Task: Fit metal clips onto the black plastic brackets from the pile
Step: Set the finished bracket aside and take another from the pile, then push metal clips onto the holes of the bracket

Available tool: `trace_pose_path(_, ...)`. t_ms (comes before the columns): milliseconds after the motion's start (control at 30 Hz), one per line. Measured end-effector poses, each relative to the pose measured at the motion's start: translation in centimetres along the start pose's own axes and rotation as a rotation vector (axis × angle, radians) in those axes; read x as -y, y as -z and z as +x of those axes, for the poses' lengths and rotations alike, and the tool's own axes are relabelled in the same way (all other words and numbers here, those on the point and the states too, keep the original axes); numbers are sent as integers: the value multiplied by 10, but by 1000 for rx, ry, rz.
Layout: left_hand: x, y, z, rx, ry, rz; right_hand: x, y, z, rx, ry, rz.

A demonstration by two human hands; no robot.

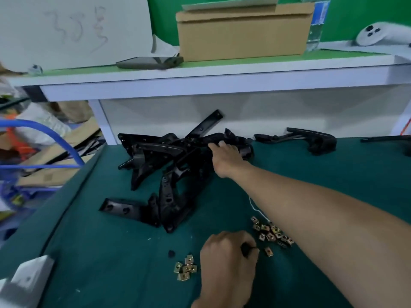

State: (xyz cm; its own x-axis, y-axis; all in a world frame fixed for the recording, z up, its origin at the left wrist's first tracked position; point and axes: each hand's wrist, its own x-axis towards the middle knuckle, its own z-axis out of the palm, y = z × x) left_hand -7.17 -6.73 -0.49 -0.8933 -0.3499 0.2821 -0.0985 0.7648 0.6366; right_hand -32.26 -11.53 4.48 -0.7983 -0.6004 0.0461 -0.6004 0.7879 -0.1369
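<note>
A pile of black plastic brackets (pixel 178 156) lies on the green table (pixel 106 252), against the white back panel. My right hand (pixel 224 156) reaches across into the pile's right side and grips a black bracket (pixel 213 138); its fingertips are hidden among the parts. Near the front edge my left hand (pixel 226 261) is curled and pinches a small black part (pixel 246 249). Brass-coloured metal clips lie in one group (pixel 185 268) left of that hand. A second group of clips (pixel 271 233) lies beside my right forearm, with a single clip (pixel 268 251) just below it.
Another black bracket (pixel 315 141) lies apart at the back right. A small black piece (pixel 170 253) sits near the left clips. A grey block (pixel 29 276) stands at the front left. The shelf above holds a cardboard box (pixel 242 34), a phone (pixel 149 62), a bottle (pixel 315 25) and a white controller (pixel 382 33).
</note>
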Motion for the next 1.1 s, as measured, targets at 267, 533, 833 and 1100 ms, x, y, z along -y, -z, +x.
trace_pose_path(267, 4, 12, 5, -49, 120, -151, -24, 37, -68, -400, -244, 245)
trace_pose_path(533, -2, 8, 3, -117, 131, -232, -69, 23, -251, -375, -499, 726)
trace_pose_path(833, -15, 12, -9, -109, 144, -282, -93, -4, -318, -196, -491, 480)
trace_pose_path(1100, -11, 3, -5, 226, 54, -219, -94, -18, -319, -210, -406, 289)
